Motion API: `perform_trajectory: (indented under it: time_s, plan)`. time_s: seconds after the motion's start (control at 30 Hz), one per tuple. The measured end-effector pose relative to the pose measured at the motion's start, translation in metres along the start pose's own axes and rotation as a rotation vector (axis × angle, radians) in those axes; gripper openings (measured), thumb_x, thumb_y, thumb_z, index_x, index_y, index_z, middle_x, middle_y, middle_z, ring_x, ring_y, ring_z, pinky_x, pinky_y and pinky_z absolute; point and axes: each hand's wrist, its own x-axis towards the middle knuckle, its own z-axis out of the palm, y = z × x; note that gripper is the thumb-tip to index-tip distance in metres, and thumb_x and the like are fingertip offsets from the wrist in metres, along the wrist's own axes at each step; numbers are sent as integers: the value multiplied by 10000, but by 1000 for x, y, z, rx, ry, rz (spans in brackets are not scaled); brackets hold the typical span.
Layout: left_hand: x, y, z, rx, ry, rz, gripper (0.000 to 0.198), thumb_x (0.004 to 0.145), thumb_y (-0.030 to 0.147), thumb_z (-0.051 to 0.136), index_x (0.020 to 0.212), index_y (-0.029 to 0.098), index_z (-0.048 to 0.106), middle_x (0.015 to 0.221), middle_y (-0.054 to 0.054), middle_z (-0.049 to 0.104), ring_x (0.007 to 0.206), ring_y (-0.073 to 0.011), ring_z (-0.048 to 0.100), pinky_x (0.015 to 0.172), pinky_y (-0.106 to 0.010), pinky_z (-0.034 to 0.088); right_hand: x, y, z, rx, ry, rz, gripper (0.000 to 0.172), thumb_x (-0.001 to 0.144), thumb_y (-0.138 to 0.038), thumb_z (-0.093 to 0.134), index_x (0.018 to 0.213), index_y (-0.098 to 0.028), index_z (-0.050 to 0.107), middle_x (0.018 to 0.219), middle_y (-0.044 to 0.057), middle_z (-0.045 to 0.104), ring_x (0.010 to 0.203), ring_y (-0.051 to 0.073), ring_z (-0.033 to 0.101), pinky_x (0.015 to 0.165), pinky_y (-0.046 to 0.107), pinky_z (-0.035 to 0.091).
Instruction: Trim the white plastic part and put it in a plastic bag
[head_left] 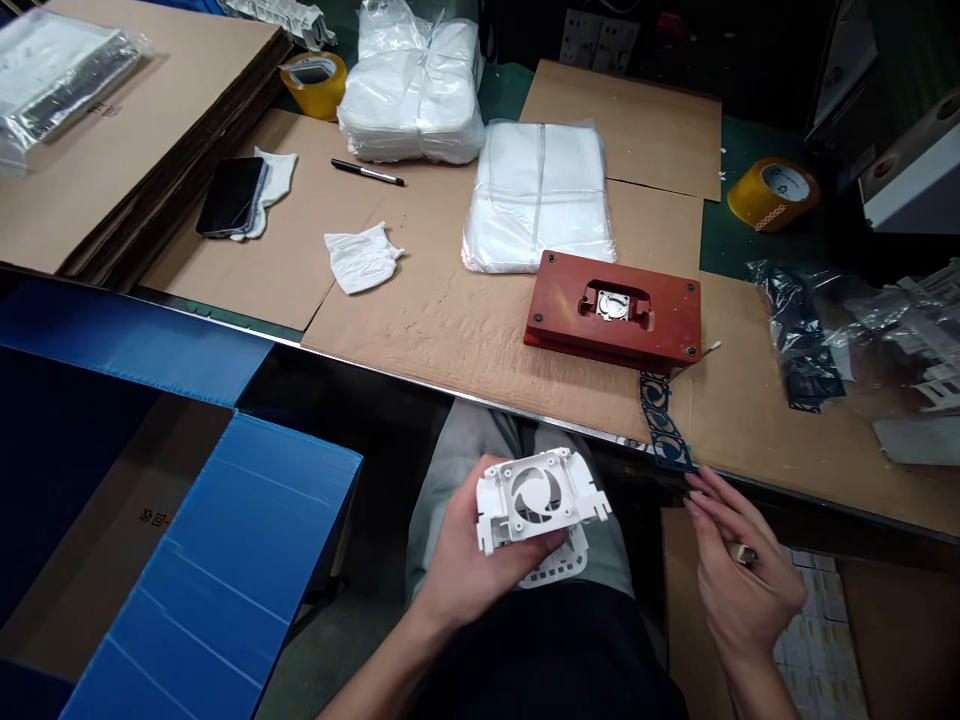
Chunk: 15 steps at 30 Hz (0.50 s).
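While our left hand [469, 568] grasps the white fan-grille housing [537, 492], our right hand [746, 595], pinching a slim tool [742, 553], is nearer the blue cutout strip [665, 425], stretching lengthwise ahead-left

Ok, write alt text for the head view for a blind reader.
A person's left hand holds a white fan-grille housing; the right hand holds a small object, mostly hidden, near a dark strip with circular patterns. On the cardboard-covered workbench sits a red fixture block.

Cardboard-covered bench [420, 330]: red block [562, 305], blue strip [663, 424], white bundles [412, 95], pen [367, 172], tape rolls [756, 197].
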Motion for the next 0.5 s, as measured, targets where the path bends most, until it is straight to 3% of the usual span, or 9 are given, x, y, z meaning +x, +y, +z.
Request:
perform_trajectory:
  time_s: [0.07, 0.17, 0.3, 0.4, 0.5]
  plan:
    - [0, -1, 0, -11, -4, -2, 389, 674, 262, 872, 970, 215, 623, 836, -5, 708, 751, -188, 650, 684, -279, 530, -2, -8, -8, -6, -4, 16, 68, 855, -164, 725, 906, -187, 764, 1213, 113, 694, 1044, 284, 688, 899, 472, 546]
    - [0, -3, -1, -19, 2, -17, 387, 666, 243, 873, 970, 218, 634, 841, -8, 717, 760, -202, 660, 693, -292, 530, -7, -22, -26, -6, 60, 132, 34, 827, -210, 764, 856, -194, 760, 1089, 102, 707, 981, 278, 676, 868, 475, 541]
    - [-1, -10, -1, -5, 18, -10, 376, 680, 247, 864, 967, 228, 621, 846, -6, 710, 763, -209, 656, 694, -297, 517, -10, -35, -43, 156, 71, 452, 190, 720, -312, 854, 785, -184, 730, 911, 98, 724, 772, 265, 695, 624, 398, 570]
    - [-4, -14, 0, 63, 82, 33, 377, 729, 275, 838, 1020, 244, 601, 893, -7, 696, 803, -207, 652, 726, -295, 509, -11, -43, -37, 378, 24, 702, 258, 651, -315, 891, 803, -186, 727, 809, 78, 725, 604, 200, 669, 456, 284, 501]
    - [-8, -16, 2, 144, 170, 92, 351, 776, 283, 804, 1056, 253, 595, 970, -16, 682, 853, -203, 649, 761, -290, 499, -13, -58, -15, 574, -88, 895, 353, 633, -287, 894, 940, -208, 738, 789, 47, 699, 559, 132, 612, 396, 192, 408]
